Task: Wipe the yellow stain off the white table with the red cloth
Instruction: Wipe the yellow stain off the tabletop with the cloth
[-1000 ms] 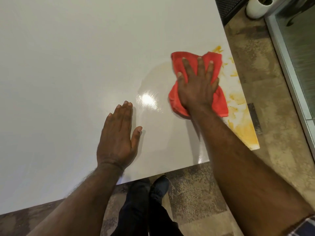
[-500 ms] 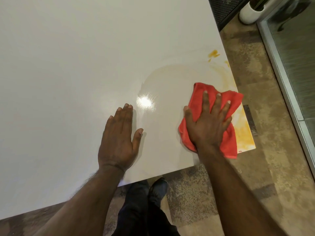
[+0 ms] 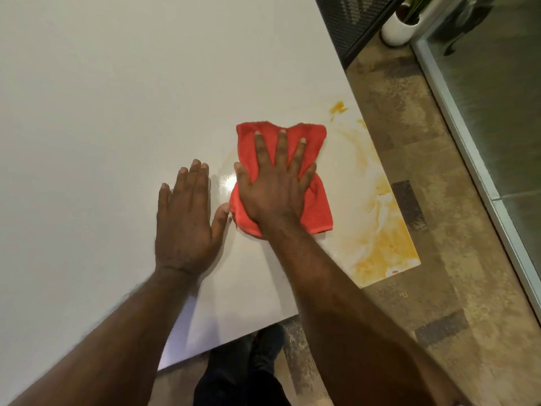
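Right hand (image 3: 272,191) pressed flat, fingers spread, on the red cloth (image 3: 313,206); left hand (image 3: 187,227) lies open and flat on the white table (image 3: 117,112), thumb just beside the cloth. Yellow stain (image 3: 383,244) smeared along the table's right corner. Far off, a white pot (image 3: 399,30) holds a green plant.
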